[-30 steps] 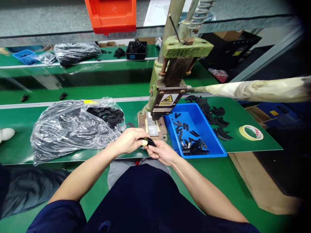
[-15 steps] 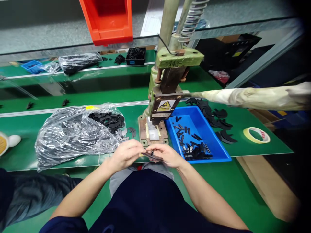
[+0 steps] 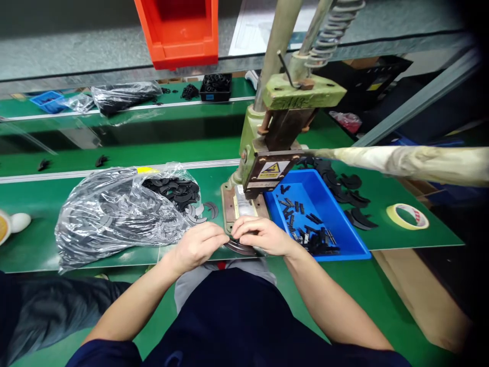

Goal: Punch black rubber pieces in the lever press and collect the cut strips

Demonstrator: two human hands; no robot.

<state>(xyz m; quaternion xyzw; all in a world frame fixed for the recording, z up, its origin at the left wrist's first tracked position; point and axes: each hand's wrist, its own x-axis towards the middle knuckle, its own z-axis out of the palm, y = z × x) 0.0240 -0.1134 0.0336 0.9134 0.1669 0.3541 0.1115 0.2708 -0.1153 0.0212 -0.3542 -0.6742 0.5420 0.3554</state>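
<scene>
My left hand [image 3: 198, 245] and my right hand [image 3: 264, 235] meet at the table's front edge, fingers pinched together on a thin black curved part [image 3: 240, 248]. The part lies just in front of the base plate [image 3: 244, 208] of a green hand press [image 3: 284, 117]. Both hands are closed on the part; its middle is hidden by my fingers. The press's long wrapped lever [image 3: 405, 162] sticks out to the right.
A clear plastic bag [image 3: 114, 214] of black curved parts lies to the left. A blue tray [image 3: 321, 216] with small black pieces sits right of the press. Loose black parts [image 3: 349, 191] and a tape roll [image 3: 407, 216] lie further right. An orange bin [image 3: 179, 30] stands on the shelf above.
My hands have moved forward and up to the press base, and the black part now lies flatter at the table edge. The camera has shifted slightly.
</scene>
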